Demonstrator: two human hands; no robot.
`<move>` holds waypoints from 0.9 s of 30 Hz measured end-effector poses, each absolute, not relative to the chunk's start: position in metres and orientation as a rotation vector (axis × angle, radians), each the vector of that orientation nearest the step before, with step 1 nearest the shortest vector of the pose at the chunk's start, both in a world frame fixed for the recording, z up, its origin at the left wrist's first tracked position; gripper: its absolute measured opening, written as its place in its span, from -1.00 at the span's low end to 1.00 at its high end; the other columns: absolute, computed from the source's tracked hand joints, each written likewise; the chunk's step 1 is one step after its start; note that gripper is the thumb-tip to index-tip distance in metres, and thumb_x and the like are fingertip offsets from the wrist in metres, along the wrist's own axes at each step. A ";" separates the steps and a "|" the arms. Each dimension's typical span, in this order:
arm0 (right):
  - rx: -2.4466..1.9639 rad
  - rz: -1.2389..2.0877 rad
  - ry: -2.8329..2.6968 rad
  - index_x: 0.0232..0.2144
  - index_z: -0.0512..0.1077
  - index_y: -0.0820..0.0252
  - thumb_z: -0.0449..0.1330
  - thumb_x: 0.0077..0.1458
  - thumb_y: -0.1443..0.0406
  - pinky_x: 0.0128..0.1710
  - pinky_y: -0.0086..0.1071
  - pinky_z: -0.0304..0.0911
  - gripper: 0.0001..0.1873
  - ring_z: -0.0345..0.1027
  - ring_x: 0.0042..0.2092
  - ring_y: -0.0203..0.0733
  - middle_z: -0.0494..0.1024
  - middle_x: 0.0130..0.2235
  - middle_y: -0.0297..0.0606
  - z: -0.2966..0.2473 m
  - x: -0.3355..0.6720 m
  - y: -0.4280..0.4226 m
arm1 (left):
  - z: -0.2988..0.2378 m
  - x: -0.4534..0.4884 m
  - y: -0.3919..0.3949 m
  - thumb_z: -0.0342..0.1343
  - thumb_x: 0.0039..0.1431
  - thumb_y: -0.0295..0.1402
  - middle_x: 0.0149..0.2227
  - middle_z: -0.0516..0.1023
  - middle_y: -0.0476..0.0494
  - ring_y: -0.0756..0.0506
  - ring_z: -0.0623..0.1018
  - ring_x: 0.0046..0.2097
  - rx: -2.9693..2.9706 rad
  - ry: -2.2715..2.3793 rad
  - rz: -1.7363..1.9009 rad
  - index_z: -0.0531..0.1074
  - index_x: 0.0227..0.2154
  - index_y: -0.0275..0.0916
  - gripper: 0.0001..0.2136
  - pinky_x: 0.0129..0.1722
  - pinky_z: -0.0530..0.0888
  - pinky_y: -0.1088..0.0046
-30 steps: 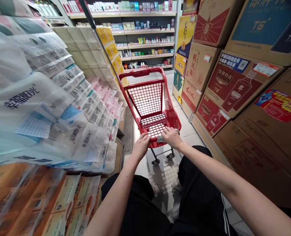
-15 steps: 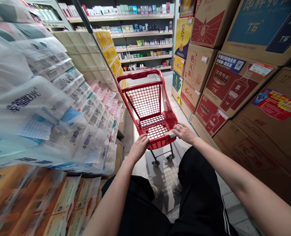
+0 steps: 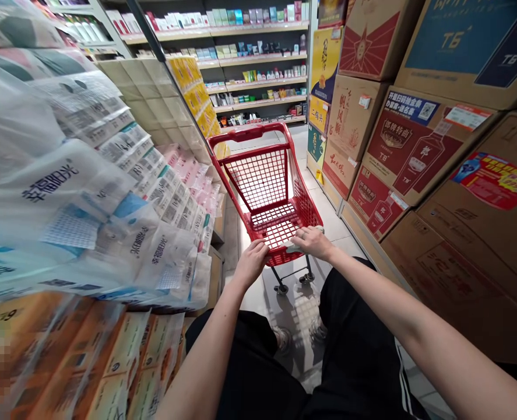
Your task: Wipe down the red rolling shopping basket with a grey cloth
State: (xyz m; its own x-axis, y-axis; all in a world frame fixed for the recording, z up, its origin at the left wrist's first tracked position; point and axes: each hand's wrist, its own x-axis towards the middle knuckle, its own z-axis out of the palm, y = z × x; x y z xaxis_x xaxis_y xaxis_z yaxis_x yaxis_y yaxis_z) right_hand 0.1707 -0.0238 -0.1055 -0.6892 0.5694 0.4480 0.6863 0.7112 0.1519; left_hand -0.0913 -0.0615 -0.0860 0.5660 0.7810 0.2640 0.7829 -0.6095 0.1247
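A red plastic shopping cart (image 3: 267, 156) stands on the floor in front of me, with its handlebar at the far side and its grid basket towards me. My left hand (image 3: 253, 260) is closed on the near left corner of the basket rim. On the near rim, right of the middle, my right hand (image 3: 311, 241) presses a thin white cloth or wipe (image 3: 294, 247) against the red plastic. Bits of the white cloth stick out on both sides of my fingers. Black casters show below the basket.
Plastic-wrapped tissue packs (image 3: 87, 192) are stacked close on the left, above orange packs (image 3: 66, 350). Cardboard cartons (image 3: 411, 146) line the right side. Shelves (image 3: 258, 58) with small boxed goods stand at the far end of the aisle. A dark pole (image 3: 147, 29) rises behind the cart.
My right hand has slid left along the near rim, from the right corner towards the middle, with the white cloth. My left hand still grips the left corner.
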 end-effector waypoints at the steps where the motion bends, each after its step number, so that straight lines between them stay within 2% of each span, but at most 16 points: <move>1: -0.965 -0.417 -2.555 -0.18 0.40 0.17 -0.04 0.23 0.32 -0.18 -0.30 0.09 -0.77 0.23 -0.19 -0.17 0.43 -0.24 -0.17 -0.104 0.182 -0.021 | -0.085 -0.091 -0.061 -0.06 0.21 -0.36 -0.13 0.44 -0.18 -0.13 0.28 0.12 -2.775 -1.384 -0.463 0.29 -0.33 -0.19 -0.94 0.06 0.34 0.26; 7: -1.065 -0.320 -2.348 -0.03 0.36 0.11 -0.03 0.20 0.39 0.05 -0.18 0.09 -0.68 0.14 0.06 -0.07 0.36 -0.04 -0.12 -0.109 0.222 -0.032 | -0.083 -0.082 -0.060 -0.04 0.19 -0.37 -0.12 0.42 -0.19 -0.16 0.31 0.07 -2.769 -1.407 -0.479 0.31 -0.29 -0.19 -0.93 0.04 0.35 0.21; 13: -1.359 -0.028 -1.601 -0.02 0.34 0.15 -0.08 0.22 0.30 -0.01 -0.13 0.23 -0.67 0.23 -0.03 -0.05 0.33 -0.11 -0.08 -0.154 0.187 -0.071 | -0.086 -0.078 -0.059 -0.04 0.19 -0.39 -0.17 0.42 -0.19 -0.17 0.31 0.06 -2.768 -1.412 -0.523 0.30 -0.29 -0.20 -0.93 0.01 0.36 0.21; 19: -1.300 0.141 -1.642 0.00 0.33 0.15 -0.04 0.19 0.29 0.07 -0.11 0.19 -0.66 0.18 0.07 -0.06 0.31 0.01 -0.07 -0.186 0.147 -0.086 | -0.087 -0.080 -0.056 -0.01 0.16 -0.41 -0.17 0.42 -0.17 -0.19 0.31 0.05 -2.771 -1.401 -0.527 0.29 -0.30 -0.20 -0.95 -0.01 0.37 0.22; 23: -1.417 0.212 -1.577 0.00 0.35 0.12 -0.05 0.19 0.28 0.07 -0.09 0.18 -0.64 0.19 0.09 -0.04 0.31 0.03 -0.06 -0.193 0.131 -0.084 | -0.085 -0.080 -0.054 0.01 0.15 -0.40 -0.19 0.42 -0.15 -0.18 0.32 0.00 -2.802 -1.371 -0.491 0.29 -0.32 -0.19 -0.96 -0.04 0.38 0.22; 27: -1.473 0.278 -1.490 0.02 0.33 0.17 -0.04 0.17 0.26 0.08 -0.11 0.16 -0.62 0.22 0.08 -0.03 0.34 0.03 -0.05 -0.190 0.134 -0.076 | -0.085 -0.078 -0.053 0.01 0.16 -0.39 -0.20 0.42 -0.15 -0.17 0.32 0.00 -2.795 -1.362 -0.501 0.28 -0.32 -0.20 -0.96 -0.03 0.37 0.24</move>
